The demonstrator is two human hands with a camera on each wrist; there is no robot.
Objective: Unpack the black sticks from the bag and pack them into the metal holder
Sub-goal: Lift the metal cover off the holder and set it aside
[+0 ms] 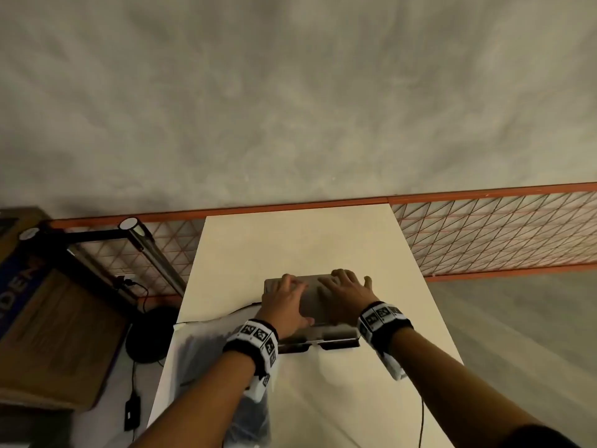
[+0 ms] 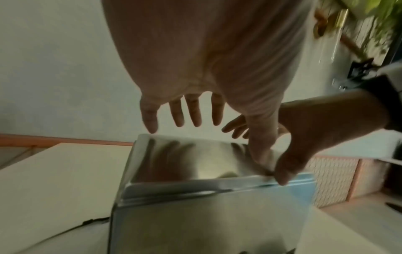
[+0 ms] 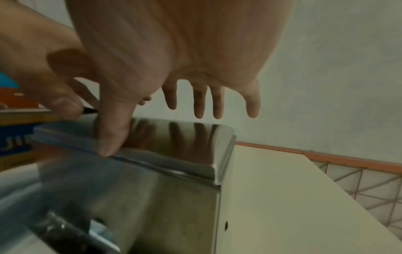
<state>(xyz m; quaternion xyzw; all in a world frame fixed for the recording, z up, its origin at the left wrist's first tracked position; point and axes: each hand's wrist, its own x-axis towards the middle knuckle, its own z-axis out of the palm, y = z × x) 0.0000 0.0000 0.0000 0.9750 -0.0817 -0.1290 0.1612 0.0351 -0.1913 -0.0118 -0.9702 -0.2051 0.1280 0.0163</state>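
The shiny metal holder (image 1: 311,295) lies on the white table (image 1: 290,240), its lid closed. My left hand (image 1: 284,302) and right hand (image 1: 349,292) are both spread over the lid. In the left wrist view the left hand (image 2: 191,110) has straight fingers above the holder (image 2: 195,214), thumb down on the lid. In the right wrist view the right hand (image 3: 206,99) also has straight fingers, and its thumb touches the front edge of the holder (image 3: 152,189). A clear plastic bag (image 1: 206,350) with dark contents lies under my left forearm; the sticks themselves are blurred.
An orange wire-mesh rack (image 1: 484,234) runs behind and right of the table. A cardboard box (image 1: 48,318) stands at the left, with a black round stand base (image 1: 151,334) and a cable with a power adapter (image 1: 131,412) on the floor.
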